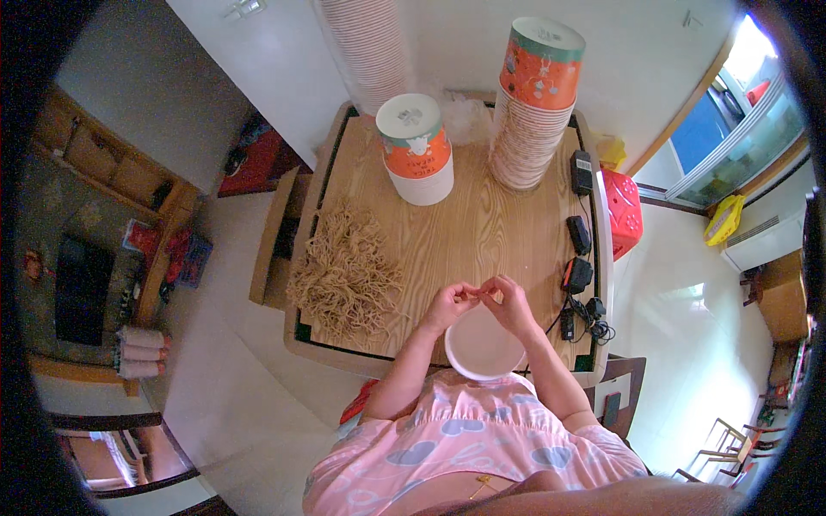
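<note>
A white round paper bucket (485, 346) stands at the near table edge between my forearms, its open mouth toward me. Both hands meet over its far rim. My left hand (453, 306) is closed in a pinch, its fingertips against those of the other hand. My right hand (508, 305) is pinched as well; what lies between the fingertips is too small to tell. To the left lies a loose heap of tan cords (346, 273). Behind it, a short stack of orange and green printed paper buckets (416, 159) stands upside down.
Taller bucket stacks rise at the back right (533, 112) and back left (366, 52) of the wooden table (469, 232). Black power adapters (576, 275) and cables run along its right edge. A red plastic stool (621, 213) stands beyond that edge.
</note>
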Demonstrator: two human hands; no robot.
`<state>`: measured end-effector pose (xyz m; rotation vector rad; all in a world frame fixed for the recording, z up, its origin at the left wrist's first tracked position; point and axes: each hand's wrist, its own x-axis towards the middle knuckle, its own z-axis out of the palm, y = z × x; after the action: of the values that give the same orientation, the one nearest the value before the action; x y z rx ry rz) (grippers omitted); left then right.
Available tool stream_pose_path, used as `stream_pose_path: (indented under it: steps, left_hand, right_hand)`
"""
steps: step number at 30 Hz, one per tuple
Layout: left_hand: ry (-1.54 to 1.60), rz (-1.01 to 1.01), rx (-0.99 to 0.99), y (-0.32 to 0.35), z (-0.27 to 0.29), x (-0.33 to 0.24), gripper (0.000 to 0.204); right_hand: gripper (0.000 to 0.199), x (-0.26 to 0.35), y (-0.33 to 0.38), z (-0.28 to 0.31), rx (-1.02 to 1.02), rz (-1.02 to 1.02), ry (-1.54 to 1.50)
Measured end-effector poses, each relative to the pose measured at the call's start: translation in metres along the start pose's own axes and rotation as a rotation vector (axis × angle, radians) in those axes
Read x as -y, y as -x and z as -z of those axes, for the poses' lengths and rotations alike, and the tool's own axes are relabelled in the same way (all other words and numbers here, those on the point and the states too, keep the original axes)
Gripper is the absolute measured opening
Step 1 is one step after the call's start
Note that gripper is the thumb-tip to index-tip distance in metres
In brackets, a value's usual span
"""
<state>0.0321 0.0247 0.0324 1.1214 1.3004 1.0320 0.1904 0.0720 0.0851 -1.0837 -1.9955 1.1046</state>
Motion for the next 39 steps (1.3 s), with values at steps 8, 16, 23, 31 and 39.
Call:
stream_pose_path:
  steps: [8, 16, 23, 31, 39]
  left_hand:
    - [0.194, 0.046, -0.007, -0.002, -0.007, 0.007, 0.01]
    - [0.178, 0.194, -0.059, -0.002, -0.005, 0.006, 0.01]
    - [0.173, 0.053, -0.113, 0.001, -0.007, 0.005, 0.007]
    - [0.086, 0.051, -0.105, 0.001, -0.008, 0.006, 0.008]
    - [0.226, 0.036, -0.159, -0.003, -0.01, 0.022, 0.006]
  right_hand:
    - [0.006, -0.023, 0.003, -0.006, 0.008, -0.127, -0.21]
    - [0.005, -0.022, 0.007, -0.005, -0.014, -0.124, -0.135]
    - [0.007, -0.021, 0.011, -0.006, 0.015, -0.194, -0.163]
    - [0.006, -0.015, 0.005, -0.004, 0.011, -0.13, -0.108]
    - [0.016, -0.022, 0.003, -0.019, 0.031, -0.132, -0.245]
